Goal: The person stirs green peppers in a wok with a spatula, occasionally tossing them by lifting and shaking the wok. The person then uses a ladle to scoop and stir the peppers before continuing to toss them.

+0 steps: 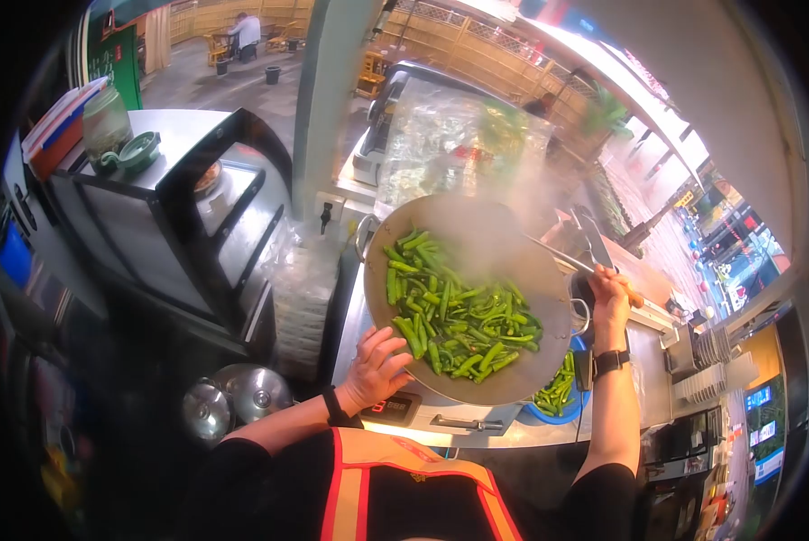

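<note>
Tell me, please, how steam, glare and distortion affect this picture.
Head view: steam softens the far side of the wok; head view: glare bleaches the upper right; head view: wide-angle bending and black corners, while the green vegetables stay fairly distinct.

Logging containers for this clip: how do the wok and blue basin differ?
The wok is grey; the basin is blue. The wok looks larger; the basin is partly hidden behind it. Steam shows over the wok; none shows over the basin. Both hold green vegetables.
</note>
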Action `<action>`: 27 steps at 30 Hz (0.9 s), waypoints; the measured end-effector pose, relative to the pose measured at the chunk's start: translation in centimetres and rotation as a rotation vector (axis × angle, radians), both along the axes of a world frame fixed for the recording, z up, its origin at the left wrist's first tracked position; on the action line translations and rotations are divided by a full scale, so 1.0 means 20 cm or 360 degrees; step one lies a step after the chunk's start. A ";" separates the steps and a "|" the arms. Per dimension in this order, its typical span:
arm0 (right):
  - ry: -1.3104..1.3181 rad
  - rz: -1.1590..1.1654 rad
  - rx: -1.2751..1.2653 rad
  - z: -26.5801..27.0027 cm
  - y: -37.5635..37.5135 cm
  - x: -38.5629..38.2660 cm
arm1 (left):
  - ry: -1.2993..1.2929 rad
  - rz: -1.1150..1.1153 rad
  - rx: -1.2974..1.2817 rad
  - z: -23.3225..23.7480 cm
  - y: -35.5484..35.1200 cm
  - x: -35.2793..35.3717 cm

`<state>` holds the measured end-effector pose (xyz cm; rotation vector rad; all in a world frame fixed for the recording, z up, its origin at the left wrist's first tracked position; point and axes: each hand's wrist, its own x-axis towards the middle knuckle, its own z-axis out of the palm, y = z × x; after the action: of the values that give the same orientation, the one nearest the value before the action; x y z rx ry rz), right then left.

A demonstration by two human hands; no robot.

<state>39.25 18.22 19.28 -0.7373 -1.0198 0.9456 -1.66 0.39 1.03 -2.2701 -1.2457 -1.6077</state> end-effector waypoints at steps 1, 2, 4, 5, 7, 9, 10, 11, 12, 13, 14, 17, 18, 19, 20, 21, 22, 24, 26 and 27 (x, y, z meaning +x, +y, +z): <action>0.0005 0.0009 -0.0013 -0.01 0.04 -0.02 | 0.0004 -0.0014 0.0000 0.00 -0.01 0.00; 0.0013 0.0078 -0.0064 -0.02 0.10 -0.05 | 0.0000 -0.0015 -0.0003 0.00 -0.01 0.00; -0.0037 0.0253 -0.0096 0.00 0.16 -0.13 | -0.0002 -0.0019 -0.0022 -0.01 -0.01 0.00; -0.0027 0.0253 -0.0106 0.02 0.18 -0.18 | -0.0008 -0.0028 -0.0024 -0.01 -0.01 0.00; -0.0147 0.0507 -0.0092 0.07 0.18 -0.28 | 0.0012 -0.0021 -0.0035 -0.01 -0.01 0.00; -0.0154 0.0558 -0.0091 0.16 0.11 -0.36 | 0.0031 -0.0016 -0.0046 0.00 -0.01 0.00; -0.0305 0.0611 -0.0064 0.20 0.08 -0.39 | 0.0023 -0.0009 -0.0035 0.00 -0.01 0.00; -0.0457 0.0663 -0.0039 0.23 0.04 -0.41 | 0.0012 -0.0002 -0.0026 0.00 -0.01 0.01; -0.0532 0.0730 -0.0009 0.27 -0.02 -0.45 | 0.0010 0.0009 -0.0013 0.00 -0.01 0.01; -0.0524 0.0724 -0.0021 0.31 -0.08 -0.48 | 0.0016 0.0001 -0.0025 0.00 -0.01 0.01; -0.0715 0.0776 0.0042 0.35 -0.13 -0.49 | 0.0002 0.0012 -0.0002 0.01 0.00 0.01; -0.0988 0.0821 0.0159 0.46 -0.32 -0.50 | -0.0008 0.0025 0.0026 0.01 0.00 0.01; -0.1111 0.0855 0.0251 0.50 -0.37 -0.47 | -0.0002 0.0034 0.0035 0.00 0.00 0.02; -0.1236 0.0891 0.0346 0.54 -0.43 -0.46 | 0.0002 0.0048 0.0048 0.01 0.01 0.02; -0.1328 0.0814 0.0387 0.60 -0.50 -0.45 | 0.0017 0.0047 0.0037 0.01 0.00 0.01; -0.1333 0.0815 0.0387 0.63 -0.54 -0.42 | 0.0012 0.0048 0.0037 0.02 0.00 0.01; -0.1285 0.0821 0.0426 0.66 -0.57 -0.37 | 0.0014 0.0043 0.0037 0.02 0.01 0.01; -0.1247 0.0837 0.0469 0.68 -0.60 -0.27 | 0.0006 0.0048 0.0039 0.00 0.00 0.02; -0.1124 0.0642 0.0400 0.67 -0.61 -0.18 | 0.0008 0.0041 0.0021 -0.01 0.01 0.02; -0.1128 0.0645 0.0408 0.63 -0.58 -0.16 | 0.0005 0.0046 0.0028 -0.01 0.01 0.01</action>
<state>36.13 6.62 31.91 -0.6700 -1.9307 0.8801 -1.39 0.59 0.88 -2.2329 -1.2522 -1.5988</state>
